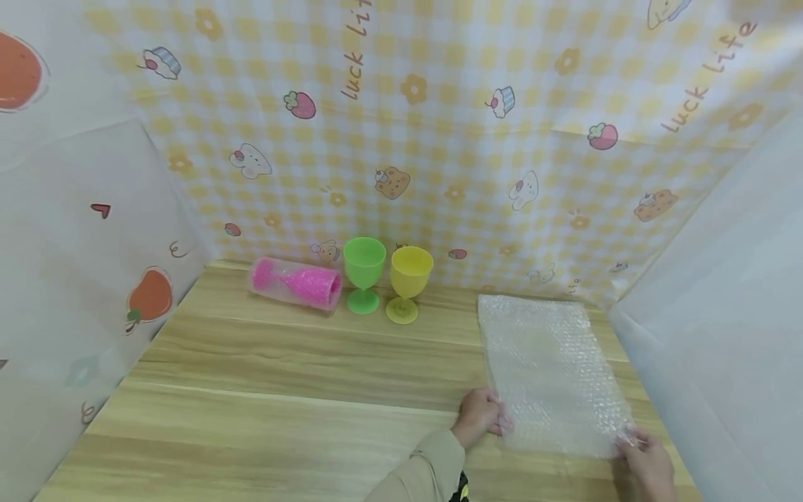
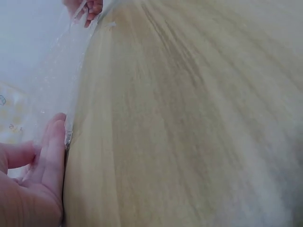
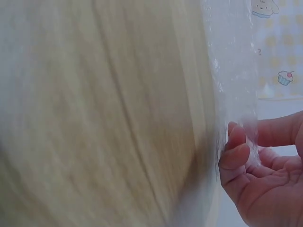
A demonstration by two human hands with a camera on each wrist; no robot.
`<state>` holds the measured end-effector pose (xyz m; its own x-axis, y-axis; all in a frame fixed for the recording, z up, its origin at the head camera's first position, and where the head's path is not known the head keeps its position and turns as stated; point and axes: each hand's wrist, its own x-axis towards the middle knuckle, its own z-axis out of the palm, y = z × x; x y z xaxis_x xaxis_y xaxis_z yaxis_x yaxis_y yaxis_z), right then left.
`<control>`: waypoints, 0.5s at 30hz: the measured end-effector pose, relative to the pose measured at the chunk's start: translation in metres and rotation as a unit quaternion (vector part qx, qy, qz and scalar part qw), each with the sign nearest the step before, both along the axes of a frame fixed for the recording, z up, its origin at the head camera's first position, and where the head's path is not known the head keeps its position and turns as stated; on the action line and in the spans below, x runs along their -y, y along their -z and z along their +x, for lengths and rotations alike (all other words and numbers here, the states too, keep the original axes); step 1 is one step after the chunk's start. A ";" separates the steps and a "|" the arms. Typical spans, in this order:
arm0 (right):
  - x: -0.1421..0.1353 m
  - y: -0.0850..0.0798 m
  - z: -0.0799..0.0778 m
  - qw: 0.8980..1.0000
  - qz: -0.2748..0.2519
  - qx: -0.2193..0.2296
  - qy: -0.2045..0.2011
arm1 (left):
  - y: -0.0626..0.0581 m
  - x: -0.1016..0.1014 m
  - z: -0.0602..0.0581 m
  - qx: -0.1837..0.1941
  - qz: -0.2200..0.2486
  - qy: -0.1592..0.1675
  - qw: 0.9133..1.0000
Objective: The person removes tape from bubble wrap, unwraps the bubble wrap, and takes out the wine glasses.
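Observation:
A clear sheet of bubble wrap (image 1: 546,369) lies at the right of the wooden table, its near edge toward me. At its near left corner my left hand (image 1: 482,413) pinches the edge, thumb above and fingers (image 2: 53,151) beneath. My right hand (image 1: 649,460) holds the near right corner between thumb and curled fingers (image 3: 235,156). Farther back stand a green goblet (image 1: 364,261) and a yellow goblet (image 1: 410,270), both upright. Left of them a pink goblet (image 1: 307,282) lies on its side inside a clear wrapping.
A yellow checked cloth (image 1: 439,139) with cartoon prints hangs behind the table (image 1: 251,390). White sheets rise along the left side (image 1: 75,279) and the right side (image 1: 721,307).

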<state>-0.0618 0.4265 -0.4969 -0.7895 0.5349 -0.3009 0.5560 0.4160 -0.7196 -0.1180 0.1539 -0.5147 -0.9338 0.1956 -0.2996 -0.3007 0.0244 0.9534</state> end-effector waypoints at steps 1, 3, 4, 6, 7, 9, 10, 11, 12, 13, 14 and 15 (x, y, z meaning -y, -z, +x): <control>0.000 0.000 0.000 1.000 0.001 0.000 0.002 | 0.001 0.000 0.000 -0.003 -0.010 -0.001 1.000; 0.001 0.001 0.001 1.000 0.002 0.003 0.006 | 0.002 -0.001 0.001 -0.006 -0.021 -0.005 1.000; 0.002 0.001 0.001 1.000 0.005 0.005 0.010 | 0.003 -0.001 0.002 -0.007 -0.025 -0.006 1.000; 0.002 0.001 0.001 1.000 0.010 0.008 0.015 | 0.002 -0.001 0.004 -0.008 -0.030 -0.004 1.000; 0.003 0.001 0.002 1.000 0.012 0.011 0.019 | 0.001 0.000 0.004 -0.007 -0.031 -0.001 0.999; 0.003 0.002 0.002 0.999 0.015 0.017 0.027 | -0.001 0.002 0.003 0.004 -0.033 0.015 0.999; 0.003 0.002 0.003 0.999 0.021 0.019 0.028 | -0.002 0.005 0.001 0.005 -0.038 0.023 0.999; 0.003 0.002 0.003 0.999 0.025 0.020 0.029 | -0.004 0.009 -0.001 0.008 -0.036 0.030 0.999; 0.003 0.002 0.004 0.999 0.029 0.020 0.029 | -0.006 0.015 -0.004 0.005 -0.036 0.035 0.999; 0.003 0.002 0.005 0.999 0.038 0.020 0.026 | -0.007 0.022 -0.009 0.000 -0.034 0.038 0.999; 0.003 0.002 0.005 0.998 0.047 0.019 0.025 | -0.009 0.032 -0.014 -0.009 -0.036 0.035 0.999; 0.003 0.001 0.006 0.998 0.055 0.020 0.024 | -0.012 0.043 -0.021 -0.022 -0.038 0.029 0.999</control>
